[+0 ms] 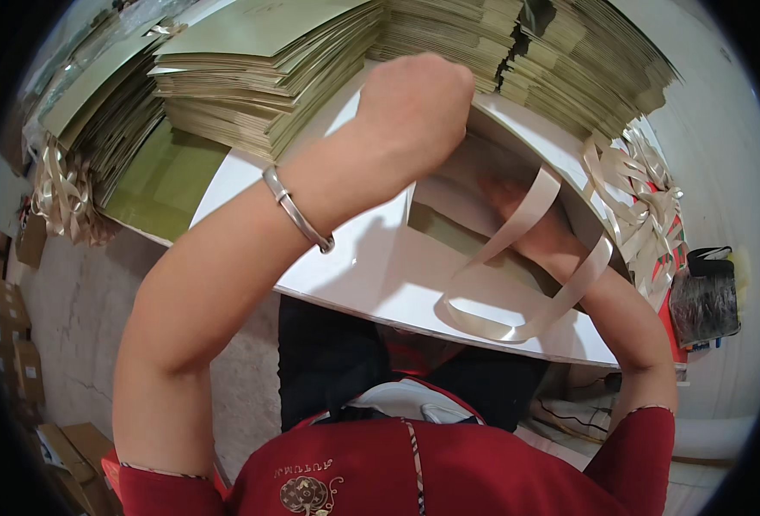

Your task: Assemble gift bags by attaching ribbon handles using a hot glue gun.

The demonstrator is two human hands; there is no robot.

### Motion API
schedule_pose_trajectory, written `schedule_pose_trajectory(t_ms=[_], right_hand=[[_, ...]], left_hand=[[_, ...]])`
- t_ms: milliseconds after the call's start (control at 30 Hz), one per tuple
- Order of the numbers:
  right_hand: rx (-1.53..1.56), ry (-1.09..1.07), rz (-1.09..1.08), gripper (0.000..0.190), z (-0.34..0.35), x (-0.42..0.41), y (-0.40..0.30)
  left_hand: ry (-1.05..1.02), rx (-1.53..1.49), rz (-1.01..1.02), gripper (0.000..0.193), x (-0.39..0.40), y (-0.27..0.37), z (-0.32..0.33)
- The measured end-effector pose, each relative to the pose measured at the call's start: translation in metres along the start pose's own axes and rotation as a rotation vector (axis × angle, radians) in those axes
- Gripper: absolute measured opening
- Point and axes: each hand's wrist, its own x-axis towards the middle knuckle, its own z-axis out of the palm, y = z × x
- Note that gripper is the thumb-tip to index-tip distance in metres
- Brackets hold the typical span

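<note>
An open paper bag (522, 132) lies before me on the white tabletop (334, 271), its mouth towards me. My left hand (415, 97), with a metal bangle on the wrist, is curled over the bag's far left edge and appears to grip it; its fingertips are hidden. Inside the bag is my right hand (509, 200), reaching in through the mouth, with its fingers in shadow and blurred. A cream ribbon handle (534, 200) loops from the bag's rim across my right forearm and hangs down towards the table's front edge.
A stack of flat olive-gold paper bags (251, 84) stands at the back left, and more stacks (586, 64) at the back. Bundled ribbon handles hang at the left (63, 193) and lie at the right (638, 187). A dark plastic-wrapped container (705, 303) is beyond the right edge. Cardboard boxes (70, 451) sit on the floor.
</note>
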Motion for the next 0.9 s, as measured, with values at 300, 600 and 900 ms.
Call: schedule_pose_trajectory(t_ms=[300, 600, 900], right_hand=[[-0.221, 0.059, 0.035, 0.046, 0.019, -0.008, 0.025], [0.129, -0.378, -0.034, 0.062, -0.023, -0.017, 0.017], [0.014, -0.267, -0.164, 0.058, -0.019, -0.037, 0.012]], left_hand=[[-0.016, 0.015, -0.002, 0.008, 0.002, -0.012, 0.004], [0.083, 0.037, 0.054, 0.007, 0.005, -0.025, 0.013], [0.063, -0.111, 0.011, 0.004, 0.0, -0.023, 0.01]])
